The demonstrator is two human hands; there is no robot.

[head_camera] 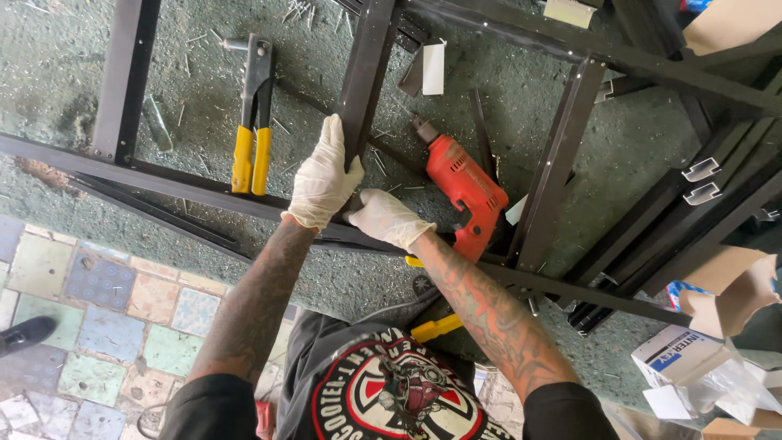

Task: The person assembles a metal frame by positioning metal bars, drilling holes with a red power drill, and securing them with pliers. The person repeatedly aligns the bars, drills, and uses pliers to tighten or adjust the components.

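A dark metal frame (pixel 163 183) of long bars lies on the rough green floor. My left hand (pixel 324 175), in a white glove, grips the upright bar (pixel 364 73) where it meets the lower rail. At that same joint my right hand (pixel 387 218), also gloved, presses its closed fingers against the rail. A red power drill (pixel 464 189) lies on the floor just right of my hands, its bit pointing up-left. Left of the upright bar rests a rivet tool with yellow handles (pixel 252 122).
More dark metal profiles (pixel 700 179) are stacked at the right. Cardboard boxes and plastic wrap (pixel 700 358) sit at the lower right. Spent rivet pins litter the floor. Coloured tiles (pixel 106 310) and a black shoe (pixel 24 332) are at the lower left.
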